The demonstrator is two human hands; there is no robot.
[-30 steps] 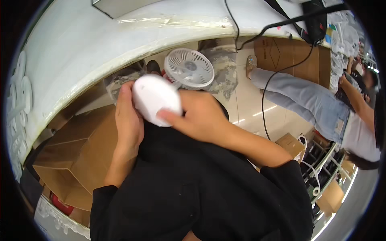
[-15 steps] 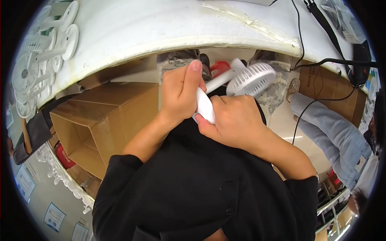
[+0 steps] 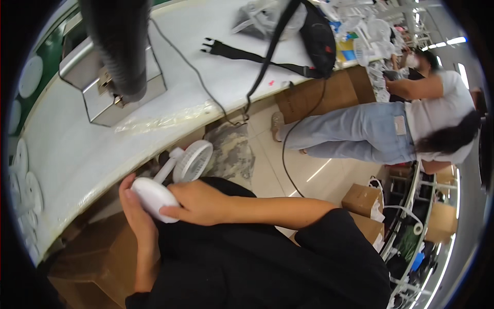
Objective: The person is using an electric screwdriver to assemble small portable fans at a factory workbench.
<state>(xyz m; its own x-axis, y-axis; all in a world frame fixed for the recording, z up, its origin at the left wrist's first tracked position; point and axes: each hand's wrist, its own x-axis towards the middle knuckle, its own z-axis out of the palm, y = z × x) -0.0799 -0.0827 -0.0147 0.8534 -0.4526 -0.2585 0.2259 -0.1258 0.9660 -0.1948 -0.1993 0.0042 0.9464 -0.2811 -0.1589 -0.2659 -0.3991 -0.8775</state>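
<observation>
A small white fan (image 3: 193,161) lies tilted between my hands, below the table's front edge. Its round, smooth base (image 3: 154,200) faces up toward me, and the caged head points away, beyond the base. My left hand (image 3: 135,210) cups the base's left rim with fairly straight fingers. From the other side my right hand (image 3: 199,203) grips the base, its thumb lying over the near edge and its other fingers mostly hidden behind. The neck (image 3: 165,171) joins base and head.
On the white table (image 3: 180,98) stands a metal device (image 3: 123,98) under a dark, blurred column. A black strap (image 3: 247,61), cords and a plastic bag (image 3: 267,20) lie farther right. More white fans (image 3: 32,193) line the left edge. A cardboard box (image 3: 98,257) sits lower left; a person (image 3: 370,129) stands right.
The view has swung to the right. The fan has turned so its base shows broadly. My left hand has shifted from a thumb-up grip to cupping the base's rim.
</observation>
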